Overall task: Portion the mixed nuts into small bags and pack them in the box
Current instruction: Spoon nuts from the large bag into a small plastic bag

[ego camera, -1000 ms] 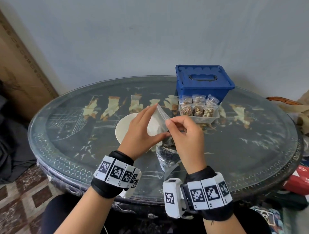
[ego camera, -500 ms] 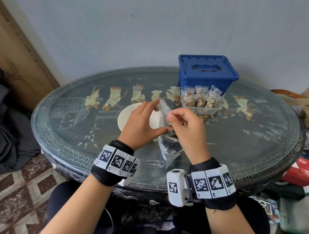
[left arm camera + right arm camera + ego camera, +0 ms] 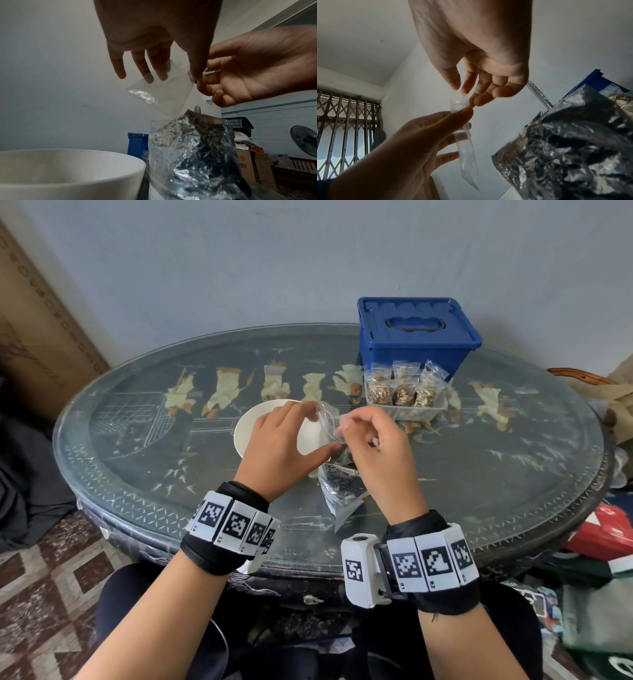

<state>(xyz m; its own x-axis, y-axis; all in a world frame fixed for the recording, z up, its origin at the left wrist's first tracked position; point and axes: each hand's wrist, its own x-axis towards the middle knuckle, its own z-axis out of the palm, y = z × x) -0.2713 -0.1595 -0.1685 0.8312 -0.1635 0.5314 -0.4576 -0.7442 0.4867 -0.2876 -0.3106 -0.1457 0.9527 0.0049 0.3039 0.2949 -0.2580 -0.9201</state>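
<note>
Compared with a second ago, both hands have kept their hold on the small clear plastic zip bag (image 3: 328, 419), but it is now raised a little and its mouth looks slightly parted between them. The left hand (image 3: 279, 451) pinches the bag's rim between thumb and forefinger, with its other fingers spread loosely behind the film, and the right hand (image 3: 378, 453) pinches the opposite edge of the mouth with thumb and fingertip, the remaining fingers curled. The empty bag hangs down from this double pinch, just above the large crinkled clear bag of dark nuts (image 3: 339, 487) that stands on the near part of the table, between the wrists. The dark oval table with pale inlaid figures under glass (image 3: 137, 467) carries, just beyond the left hand, a white round ceramic bowl (image 3: 253, 422). Farther right stands a clear shallow plastic tray (image 3: 431, 410) holding small filled bags of nuts (image 3: 404, 392) upright in a row, and behind it, touching or nearly so, a blue plastic lidded box with a handle slot (image 3: 416, 332). A pale grey wall rises beyond the table, patterned brown floor tiles (image 3: 44, 587) show at the near left, and red and green packages (image 3: 606, 529) lie at the right edge
</note>
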